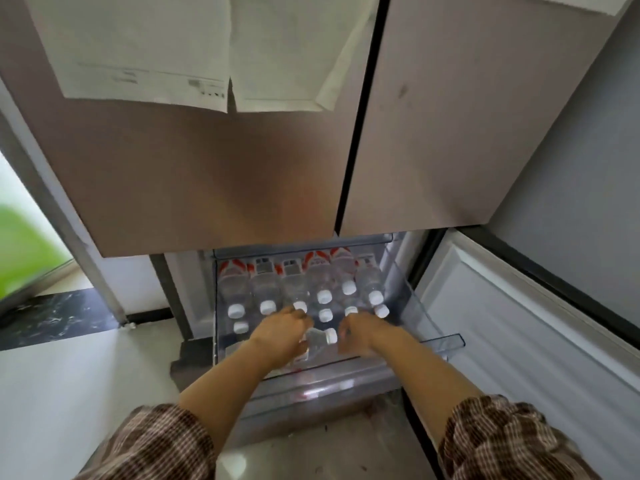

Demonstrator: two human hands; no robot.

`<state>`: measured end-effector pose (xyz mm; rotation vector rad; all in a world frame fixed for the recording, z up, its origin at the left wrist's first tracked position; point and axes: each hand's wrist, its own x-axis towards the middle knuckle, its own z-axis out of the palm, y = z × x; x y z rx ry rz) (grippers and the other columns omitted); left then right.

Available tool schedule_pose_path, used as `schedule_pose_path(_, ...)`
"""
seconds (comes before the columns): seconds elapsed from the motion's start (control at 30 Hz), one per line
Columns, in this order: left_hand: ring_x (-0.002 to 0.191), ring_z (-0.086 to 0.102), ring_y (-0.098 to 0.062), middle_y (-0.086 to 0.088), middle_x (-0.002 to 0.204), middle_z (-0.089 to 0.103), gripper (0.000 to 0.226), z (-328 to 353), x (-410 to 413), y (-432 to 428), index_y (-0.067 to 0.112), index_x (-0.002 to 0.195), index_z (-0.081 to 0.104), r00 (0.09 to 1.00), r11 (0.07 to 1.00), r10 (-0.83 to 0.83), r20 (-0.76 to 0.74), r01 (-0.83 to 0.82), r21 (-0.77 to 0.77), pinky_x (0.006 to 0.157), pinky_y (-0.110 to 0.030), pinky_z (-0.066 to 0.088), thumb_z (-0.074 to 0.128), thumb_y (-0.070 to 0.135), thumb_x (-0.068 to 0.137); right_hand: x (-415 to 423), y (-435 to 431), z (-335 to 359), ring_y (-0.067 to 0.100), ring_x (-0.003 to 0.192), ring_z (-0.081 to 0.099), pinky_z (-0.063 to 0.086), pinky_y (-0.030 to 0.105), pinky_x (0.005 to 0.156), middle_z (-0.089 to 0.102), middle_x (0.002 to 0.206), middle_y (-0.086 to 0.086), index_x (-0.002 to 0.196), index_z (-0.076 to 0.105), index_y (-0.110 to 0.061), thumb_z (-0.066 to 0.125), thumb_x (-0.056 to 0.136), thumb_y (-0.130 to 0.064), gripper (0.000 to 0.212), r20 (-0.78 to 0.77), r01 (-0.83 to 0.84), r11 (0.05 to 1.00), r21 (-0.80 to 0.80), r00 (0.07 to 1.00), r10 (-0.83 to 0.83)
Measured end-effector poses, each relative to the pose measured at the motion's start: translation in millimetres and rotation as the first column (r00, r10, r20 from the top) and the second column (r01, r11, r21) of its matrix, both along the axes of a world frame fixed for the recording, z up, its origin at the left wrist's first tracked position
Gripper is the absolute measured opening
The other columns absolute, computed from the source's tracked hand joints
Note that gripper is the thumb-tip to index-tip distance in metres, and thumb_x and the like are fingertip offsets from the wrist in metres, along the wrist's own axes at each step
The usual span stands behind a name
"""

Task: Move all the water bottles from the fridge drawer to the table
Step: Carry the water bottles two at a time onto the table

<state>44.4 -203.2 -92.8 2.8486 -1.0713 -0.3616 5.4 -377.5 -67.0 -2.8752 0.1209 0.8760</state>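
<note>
The fridge drawer (446, 341) stands pulled out below two closed upper doors (207, 174), and two paper sheets (145, 50) hang on the left door. Eleven white caps show among the water bottles (265, 289) in it: six bottles lie side by side along the drawer's back edge, caps toward the person, and five more caps show in front of them. The left hand (282, 332) is closed around one tilted bottle (320, 341) near the drawer's front edge, its cap pointing right. The right hand (360, 336) rests just beside that cap, fingers curled down among the bottles; whether it grips anything cannot be told. Both plaid sleeves (498, 441) are pushed back. The lower right door (519, 341) hangs open.
</note>
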Motion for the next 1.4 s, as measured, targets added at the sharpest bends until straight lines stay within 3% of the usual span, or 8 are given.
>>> schedule_pose_path(0.1, 0.116, 0.054, -0.028, -0.01, 0.131, 0.053, 0.039, -14, 12, -21, 0.015, 0.127, 0.053, 0.997, 0.997, 0.05, -0.057, -0.047, 0.059, 0.094, -0.042, 0.048, 0.056, 0.026, 0.09, 23, -15, -26, 0.031, 0.115, 0.054, 0.043, 0.035, 0.094, 0.056, 0.132, 0.011, 0.13, 0.054, -0.009, 0.059, 0.093, -0.028, 0.041, -0.149, -0.053, 0.997, 0.056, 0.987, 0.061)
schedule_pose_path(0.3, 0.122, 0.049, -0.028, -0.01, 0.136, 0.05, 0.044, -39, 28, -50, 0.013, 0.132, 0.05, 0.998, 0.985, 0.01, -0.067, 0.001, 0.174, 0.098, -0.04, 0.044, 0.055, 0.027, 0.091, 44, -26, -69, 0.028, 0.125, 0.046, 0.033, 0.037, 0.105, 0.048, 0.141, 0.011, 0.139, 0.046, -0.008, 0.046, 0.099, -0.033, 0.047, -0.349, -0.186, 0.977, 0.108, 0.913, 0.212)
schedule_pose_path(0.47, 0.125, 0.045, -0.03, -0.015, 0.138, 0.048, 0.046, -50, 31, -65, 0.005, 0.133, 0.047, 0.995, 0.967, -0.047, -0.086, 0.067, 0.245, 0.101, -0.042, 0.042, 0.054, 0.022, 0.091, 49, -24, -73, 0.033, 0.112, 0.051, 0.039, 0.035, 0.092, 0.049, 0.137, 0.022, 0.134, 0.048, 0.002, 0.042, 0.101, -0.012, 0.036, -0.442, -0.3, 0.933, 0.199, 0.822, 0.359)
schedule_pose_path(0.73, 0.12, 0.051, -0.028, -0.011, 0.135, 0.052, 0.055, -62, 29, -68, 0.018, 0.14, 0.039, 0.96, 0.994, 0.095, -0.265, -0.076, 0.083, 0.099, -0.039, 0.044, 0.057, 0.012, 0.088, 50, -33, -84, 0.035, 0.12, 0.052, 0.046, 0.035, 0.079, 0.048, 0.138, 0.017, 0.137, 0.049, -0.007, 0.056, 0.096, -0.03, 0.048, -0.538, -0.351, 0.898, 0.265, 0.719, 0.44)
schedule_pose_path(0.93, 0.125, 0.047, -0.022, -0.002, 0.141, 0.046, 0.058, -41, 16, -64, 0.025, 0.139, 0.04, 0.974, 0.998, 0.058, -0.22, -0.059, 0.004, 0.099, -0.036, 0.044, 0.059, 0.012, 0.086, 53, -57, -51, 0.02, 0.094, 0.056, 0.052, 0.031, 0.078, 0.057, 0.119, 0.011, 0.131, 0.053, -0.008, 0.059, 0.095, -0.028, 0.042, -0.447, -0.225, 0.911, 0.345, 0.814, 0.37)
schedule_pose_path(1.0, 0.128, 0.045, -0.022, -0.001, 0.145, 0.042, 0.061, -25, 12, -61, 0.026, 0.143, 0.035, 0.988, 0.998, 0.057, -0.144, -0.056, 0.006, 0.099, -0.038, 0.045, 0.059, 0.018, 0.088, 54, -67, -40, 0.018, 0.093, 0.06, 0.053, 0.036, 0.087, 0.059, 0.108, 0.005, 0.118, 0.058, -0.015, 0.066, 0.09, -0.026, 0.031, -0.411, -0.175, 0.91, 0.376, 0.849, 0.333)
schedule_pose_path(1.13, 0.126, 0.047, -0.021, 0.0, 0.146, 0.041, 0.055, 15, 2, -52, 0.026, 0.143, 0.037, 0.99, 0.99, 0.133, -0.053, -0.135, -0.033, 0.098, -0.038, 0.046, 0.056, 0.03, 0.092, 55, -79, -16, 0.015, 0.085, 0.067, 0.056, 0.029, 0.08, 0.066, 0.091, 0.0, 0.098, 0.06, -0.017, 0.077, 0.081, -0.02, 0.025, -0.33, -0.043, 0.853, 0.52, 0.911, 0.247)
schedule_pose_path(1.4, 0.108, 0.059, -0.022, 0.002, 0.123, 0.058, 0.037, 59, -22, -16, 0.023, 0.117, 0.058, 0.897, 0.873, 0.442, -0.005, -0.431, -0.229, 0.087, -0.036, 0.05, 0.069, 0.028, 0.082, 51, -40, 25, 0.014, 0.068, 0.062, 0.052, 0.031, 0.066, 0.066, 0.075, 0.006, 0.09, 0.067, -0.006, 0.082, 0.074, -0.031, 0.033, 0.015, -0.22, 0.757, 0.616, 0.963, 0.267)
